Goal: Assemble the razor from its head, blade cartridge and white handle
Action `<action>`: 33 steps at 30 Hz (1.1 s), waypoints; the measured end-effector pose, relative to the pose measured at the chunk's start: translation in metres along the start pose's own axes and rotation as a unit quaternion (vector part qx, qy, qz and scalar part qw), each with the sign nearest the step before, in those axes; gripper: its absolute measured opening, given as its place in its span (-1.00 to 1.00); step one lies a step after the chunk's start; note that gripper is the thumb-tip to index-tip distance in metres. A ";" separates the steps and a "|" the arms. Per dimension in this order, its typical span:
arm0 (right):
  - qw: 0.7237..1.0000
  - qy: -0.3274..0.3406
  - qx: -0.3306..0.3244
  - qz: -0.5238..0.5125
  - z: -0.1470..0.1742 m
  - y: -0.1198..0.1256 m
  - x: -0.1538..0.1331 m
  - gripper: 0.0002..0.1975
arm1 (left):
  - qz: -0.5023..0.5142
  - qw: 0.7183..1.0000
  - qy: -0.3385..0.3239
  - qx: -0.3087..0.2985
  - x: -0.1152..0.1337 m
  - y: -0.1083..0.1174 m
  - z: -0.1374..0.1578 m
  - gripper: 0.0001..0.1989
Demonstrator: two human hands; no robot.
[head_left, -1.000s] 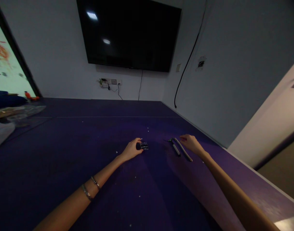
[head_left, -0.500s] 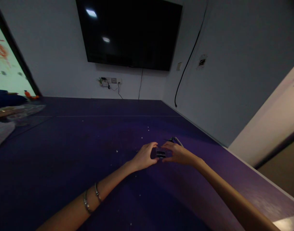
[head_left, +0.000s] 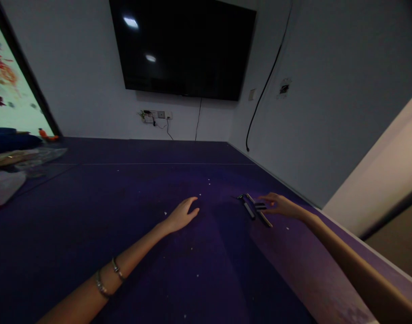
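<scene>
My left hand (head_left: pixel 181 217) hovers over or rests on the purple tabletop (head_left: pixel 206 261), thumb and fingers apart with nothing between them. Farther right, my right hand (head_left: pixel 280 205) pinches a small dark piece with pale stripes (head_left: pixel 260 206); its exact kind is too small to make out. Close by its fingertips lie a short dark bar with a light edge (head_left: pixel 249 210) and a longer dark strip with a pale edge (head_left: pixel 266 220). Whether the held piece touches these bars, I cannot tell.
White specks (head_left: pixel 165 213) dot the surface. At the far left are clear plastic wrapping (head_left: pixel 40 156), a white bag (head_left: pixel 5 186) and an orange object (head_left: pixel 47 135). A black cable (head_left: pixel 260 96) hangs down the right wall, and a large screen (head_left: pixel 189 49) is mounted ahead.
Both hands were together around the small dark striped piece. My left hand has let go and drawn left; my right hand has carried the piece right, to the dark bars.
</scene>
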State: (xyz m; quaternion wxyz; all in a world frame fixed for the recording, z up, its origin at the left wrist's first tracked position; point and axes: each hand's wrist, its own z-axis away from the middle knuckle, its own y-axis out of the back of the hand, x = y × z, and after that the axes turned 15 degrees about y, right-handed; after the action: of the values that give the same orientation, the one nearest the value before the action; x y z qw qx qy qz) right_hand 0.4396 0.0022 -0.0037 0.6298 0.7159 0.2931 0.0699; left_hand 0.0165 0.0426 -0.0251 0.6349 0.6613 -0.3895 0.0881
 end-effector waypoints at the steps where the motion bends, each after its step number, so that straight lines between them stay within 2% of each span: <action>1: 1.000 -0.022 -0.014 0.000 0.006 0.005 0.014 -0.38 | 0.003 1.000 0.016 0.007 -0.007 0.003 -0.001 -0.59; 5: 0.992 -0.109 -0.057 -0.028 0.018 0.015 0.048 -0.37 | 0.003 0.999 0.045 0.021 -0.024 0.012 -0.004 -0.66; 10: 0.972 -0.186 -0.101 -0.106 0.016 0.015 0.058 -0.25 | 0.002 0.999 0.048 0.024 -0.031 0.013 -0.002 -0.68; 14: 0.967 -0.182 -0.115 -0.139 0.012 0.014 0.059 -0.27 | 0.003 0.999 0.046 0.024 -0.032 0.013 -0.001 -0.69; 24: 0.968 -0.179 -0.113 -0.135 0.007 0.004 0.071 -0.34 | 0.007 0.999 0.034 0.019 -0.035 0.008 0.001 -0.73; 33: 0.971 -0.175 -0.097 -0.131 0.010 0.001 0.074 -0.26 | 0.008 1.000 0.020 0.019 -0.041 0.007 0.002 -0.75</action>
State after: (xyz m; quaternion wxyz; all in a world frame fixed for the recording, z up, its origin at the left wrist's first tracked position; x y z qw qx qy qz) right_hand 0.5054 0.0316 -0.0242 0.7413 0.6080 0.2613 -0.1119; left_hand -0.0159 0.0583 -0.0450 0.6292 0.6683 -0.3803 0.1135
